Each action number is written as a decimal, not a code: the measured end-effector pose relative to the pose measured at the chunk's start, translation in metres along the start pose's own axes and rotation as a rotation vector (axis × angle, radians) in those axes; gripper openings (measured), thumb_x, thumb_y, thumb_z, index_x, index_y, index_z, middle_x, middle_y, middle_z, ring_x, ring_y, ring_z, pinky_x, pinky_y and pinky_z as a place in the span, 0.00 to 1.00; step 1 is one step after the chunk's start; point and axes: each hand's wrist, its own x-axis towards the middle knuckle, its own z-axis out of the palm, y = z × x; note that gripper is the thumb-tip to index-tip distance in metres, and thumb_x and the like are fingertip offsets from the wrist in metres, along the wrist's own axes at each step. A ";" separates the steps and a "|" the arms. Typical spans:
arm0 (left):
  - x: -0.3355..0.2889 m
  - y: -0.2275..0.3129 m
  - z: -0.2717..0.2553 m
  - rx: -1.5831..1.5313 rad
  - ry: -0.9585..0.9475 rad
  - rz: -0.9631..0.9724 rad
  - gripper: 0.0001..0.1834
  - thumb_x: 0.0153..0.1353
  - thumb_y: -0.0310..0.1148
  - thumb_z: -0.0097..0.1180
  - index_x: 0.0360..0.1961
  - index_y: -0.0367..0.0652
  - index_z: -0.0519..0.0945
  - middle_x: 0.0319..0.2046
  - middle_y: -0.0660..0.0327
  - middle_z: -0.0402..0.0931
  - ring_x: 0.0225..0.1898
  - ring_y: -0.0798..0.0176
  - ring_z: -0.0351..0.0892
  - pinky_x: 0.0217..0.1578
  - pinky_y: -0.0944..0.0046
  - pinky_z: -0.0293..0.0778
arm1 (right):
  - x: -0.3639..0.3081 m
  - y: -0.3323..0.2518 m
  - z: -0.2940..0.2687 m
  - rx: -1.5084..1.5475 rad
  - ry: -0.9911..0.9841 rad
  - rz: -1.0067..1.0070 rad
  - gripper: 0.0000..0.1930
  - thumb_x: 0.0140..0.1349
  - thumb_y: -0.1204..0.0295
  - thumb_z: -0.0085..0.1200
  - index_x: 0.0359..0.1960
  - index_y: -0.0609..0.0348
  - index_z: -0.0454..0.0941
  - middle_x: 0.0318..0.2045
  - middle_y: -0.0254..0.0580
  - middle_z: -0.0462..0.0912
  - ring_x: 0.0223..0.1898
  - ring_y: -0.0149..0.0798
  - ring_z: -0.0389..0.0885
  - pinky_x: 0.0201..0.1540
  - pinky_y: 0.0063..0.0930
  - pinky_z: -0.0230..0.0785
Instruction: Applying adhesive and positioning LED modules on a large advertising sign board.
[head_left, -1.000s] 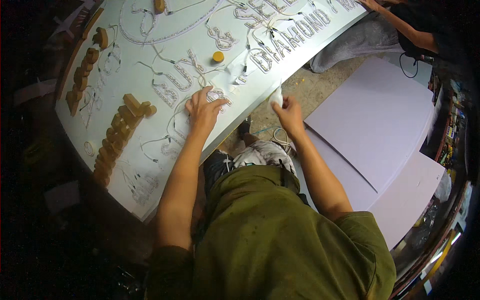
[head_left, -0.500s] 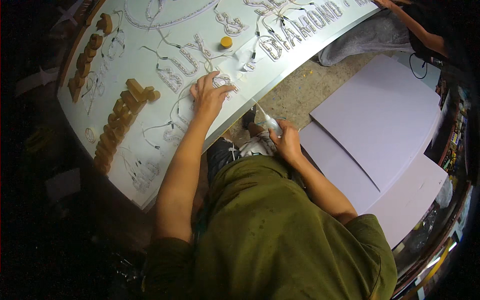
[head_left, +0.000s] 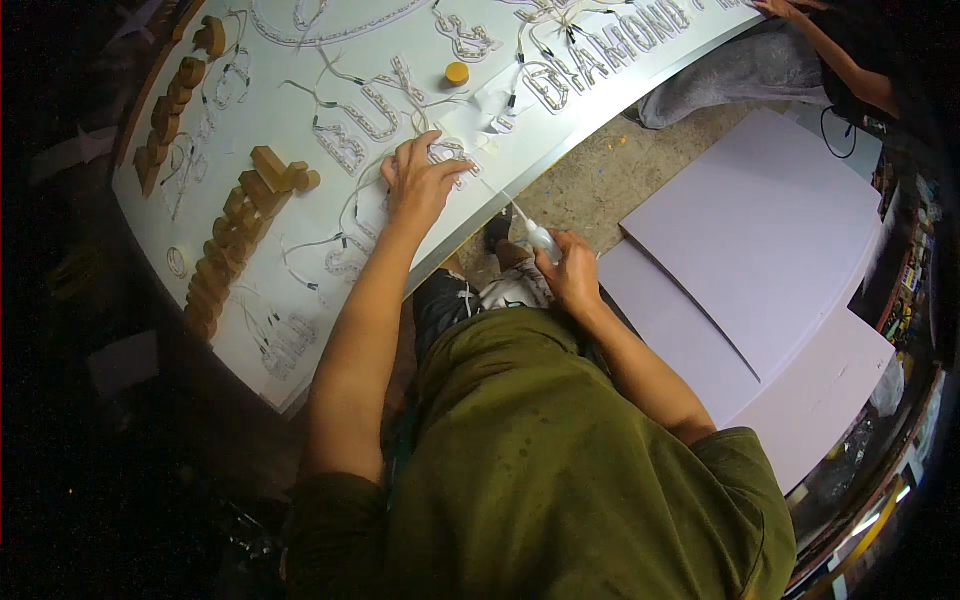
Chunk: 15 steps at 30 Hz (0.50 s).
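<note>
My left hand [head_left: 416, 185] rests on the white table, fingers spread and fingertips touching a white letter shape [head_left: 455, 152] lined with small light modules; the hand covers part of that letter. In my right hand [head_left: 571, 272], held just off the table's near edge, is a small white squeeze bottle [head_left: 542, 240]. Its long thin nozzle points up and left toward the same letter. Farther left, other light-lined letters [head_left: 375, 122] with loose white wires lie on the table.
Gold block letters [head_left: 235, 235] stand in a row at the left, near a tape roll [head_left: 177, 262]. A yellow round cap [head_left: 457, 73] sits beyond my left hand. Large white sheets [head_left: 760, 230] lie at the right. Another person's arm [head_left: 845, 60] reaches to the table's far right.
The squeeze bottle and my right hand have shifted very slightly up and left. My left hand stays on the same letter, with its fingers slightly shifted.
</note>
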 end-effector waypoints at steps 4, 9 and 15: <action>0.001 0.000 0.000 0.000 0.003 0.006 0.16 0.54 0.34 0.71 0.43 0.71 0.92 0.66 0.63 0.70 0.68 0.54 0.62 0.67 0.44 0.50 | 0.002 -0.003 0.001 -0.012 0.011 0.010 0.18 0.58 0.69 0.65 0.48 0.67 0.84 0.39 0.61 0.83 0.44 0.62 0.81 0.49 0.49 0.74; 0.000 -0.001 0.000 -0.002 -0.004 0.016 0.16 0.54 0.34 0.71 0.42 0.71 0.92 0.67 0.62 0.69 0.68 0.54 0.62 0.67 0.45 0.49 | 0.003 -0.003 0.001 -0.050 -0.016 0.016 0.18 0.59 0.69 0.65 0.48 0.66 0.84 0.38 0.60 0.82 0.42 0.62 0.81 0.47 0.50 0.74; 0.000 0.000 -0.001 0.002 -0.013 0.008 0.15 0.55 0.34 0.71 0.43 0.70 0.92 0.67 0.62 0.69 0.67 0.54 0.62 0.66 0.46 0.50 | 0.003 -0.001 0.004 -0.026 0.016 -0.002 0.18 0.59 0.68 0.64 0.48 0.66 0.84 0.39 0.60 0.82 0.43 0.62 0.81 0.48 0.50 0.74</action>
